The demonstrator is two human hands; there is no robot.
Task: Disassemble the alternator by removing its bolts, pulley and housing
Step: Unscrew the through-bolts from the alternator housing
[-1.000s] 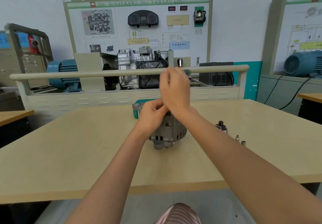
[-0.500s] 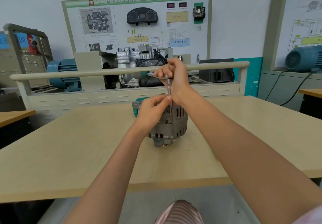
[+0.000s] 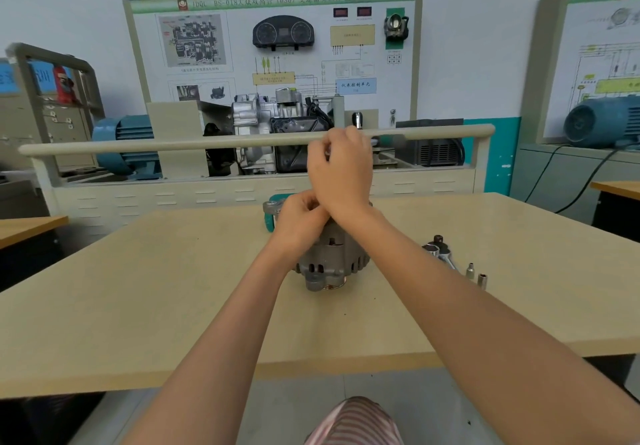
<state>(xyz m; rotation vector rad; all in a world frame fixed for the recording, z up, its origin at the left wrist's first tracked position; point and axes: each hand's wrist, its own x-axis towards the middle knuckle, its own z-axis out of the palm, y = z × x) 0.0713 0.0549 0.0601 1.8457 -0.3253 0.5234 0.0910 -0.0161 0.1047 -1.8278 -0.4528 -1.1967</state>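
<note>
A grey alternator (image 3: 332, 257) stands on the beige table (image 3: 138, 289), ribbed housing toward me. My right hand (image 3: 341, 171) is raised above it, fingers curled round the handle of a slim wrench; only a glint of metal shows between the fingers. Lower down, my left hand (image 3: 299, 223) sits on top of the alternator with its fingers curled at the wrench shaft. My right wrist hides the shaft and the bolt.
A ratchet with sockets (image 3: 438, 250) and two small loose sockets (image 3: 470, 270) lie right of the alternator. A teal object (image 3: 268, 223) sits just behind it. A training bench with a rail (image 3: 138, 145) runs along the table's far edge.
My right hand has twisted on the wrench handle above the alternator; its wrist now covers the shaft, which showed half a second ago. My left hand stays on the alternator's top.
</note>
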